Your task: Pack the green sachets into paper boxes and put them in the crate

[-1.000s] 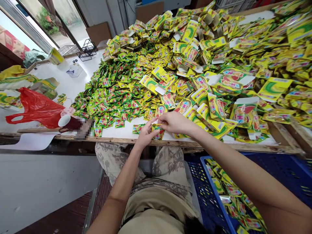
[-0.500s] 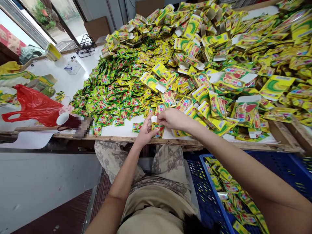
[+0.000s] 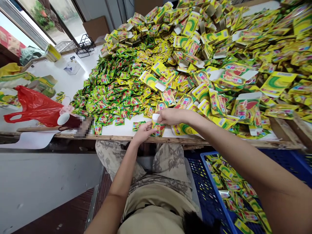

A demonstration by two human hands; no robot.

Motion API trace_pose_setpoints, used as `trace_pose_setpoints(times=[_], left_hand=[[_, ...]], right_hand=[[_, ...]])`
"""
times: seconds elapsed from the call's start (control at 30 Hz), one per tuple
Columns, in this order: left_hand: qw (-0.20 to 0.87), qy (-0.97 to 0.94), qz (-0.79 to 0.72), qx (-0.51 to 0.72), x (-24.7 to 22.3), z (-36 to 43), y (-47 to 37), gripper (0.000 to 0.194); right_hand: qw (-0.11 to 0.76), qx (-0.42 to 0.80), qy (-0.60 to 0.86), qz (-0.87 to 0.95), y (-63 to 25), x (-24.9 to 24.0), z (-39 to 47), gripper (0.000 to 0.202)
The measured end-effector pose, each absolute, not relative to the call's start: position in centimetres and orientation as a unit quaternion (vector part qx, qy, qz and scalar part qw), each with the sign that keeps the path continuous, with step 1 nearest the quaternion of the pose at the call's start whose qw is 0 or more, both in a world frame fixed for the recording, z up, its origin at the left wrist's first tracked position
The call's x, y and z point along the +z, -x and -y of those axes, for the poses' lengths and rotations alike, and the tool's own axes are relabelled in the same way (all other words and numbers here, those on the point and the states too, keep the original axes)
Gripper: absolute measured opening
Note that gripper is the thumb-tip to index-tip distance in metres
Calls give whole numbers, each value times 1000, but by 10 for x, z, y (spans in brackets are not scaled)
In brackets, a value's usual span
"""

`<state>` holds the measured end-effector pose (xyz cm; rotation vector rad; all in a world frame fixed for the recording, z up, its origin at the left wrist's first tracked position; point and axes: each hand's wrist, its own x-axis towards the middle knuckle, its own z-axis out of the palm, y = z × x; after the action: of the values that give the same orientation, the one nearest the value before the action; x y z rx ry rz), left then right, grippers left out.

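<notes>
A small yellow and green box (image 3: 158, 129) with a raised white flap stands near the front edge of the table. My left hand (image 3: 143, 132) grips its left side between thumb and fingers. At the top of the box, my right hand (image 3: 166, 116) has its fingers pressed together beside the flap; whatever they pinch is hidden. Just left of the box lies a green sachet (image 3: 137, 125) on the white tabletop. Behind my hands rises a heap of green sachets (image 3: 114, 94), with a pile of yellow boxes (image 3: 190, 81) to its right.
To the left are a red plastic bag (image 3: 36, 105), a dark cup (image 3: 70, 121) with a white inside and a black wire rack (image 3: 84, 46). A blue crate (image 3: 220, 201) with packed boxes stands below the table at right. A wooden strip (image 3: 117, 138) edges the table.
The fingers of my left hand have lowered from the upright position beside the flap to the box's side. My right hand stays at the box top, its wrist slightly shifted.
</notes>
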<state>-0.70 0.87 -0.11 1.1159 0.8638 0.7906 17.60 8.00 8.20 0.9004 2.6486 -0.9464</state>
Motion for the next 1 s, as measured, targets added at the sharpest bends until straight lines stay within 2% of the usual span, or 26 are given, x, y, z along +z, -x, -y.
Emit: trace_pose_setpoints(times=[0.1,0.27,0.37,0.53,0.77,1.0], left_hand=[[693,-499,-386,349,-3,-8,7,44],[688,-504,-389,349,-6,-8,7,44],[687,-502,-387,355,-6,-8,6,44],[683,-511,-380,359,-2,-7,4,44],[675,-507,-399,358,0,-6,2,43],[643,-501,-444,372,-6,-7,-9,52]], right_hand=[[94,-272,-304,-908,-174,85,-77,21],[25,-177,-345,-921,-173,79,-63,15],[-22,-181,-372,-910,-175,69,-55,11],[-87,-185,-400,-894,-182,60,-47,17],[-91,-187,-445,-871,-184,59,-40,23],[-94,-254,-408,-872,-191,66,-42,27]])
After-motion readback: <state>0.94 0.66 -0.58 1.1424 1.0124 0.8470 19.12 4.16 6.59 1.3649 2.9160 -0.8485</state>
